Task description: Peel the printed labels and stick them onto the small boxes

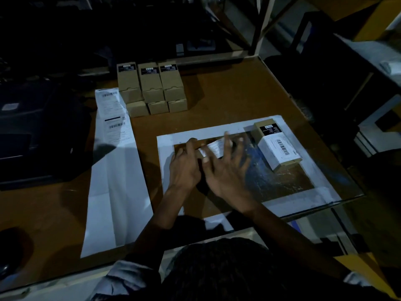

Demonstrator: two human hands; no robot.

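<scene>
Under both hands (206, 168), a barcoded label (213, 147).

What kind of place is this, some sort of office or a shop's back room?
Probably a packing or dispatch station in a dim stockroom. Small cardboard boxes are stacked on the brown worktable, a strip of barcode labels lies beside them, and metal shelving stands behind.

dark printer (32, 131) on brown table (227, 94)

Left hand (184, 166) with curled fingers, right hand (225, 170) with spread fingers, side by side.
</scene>
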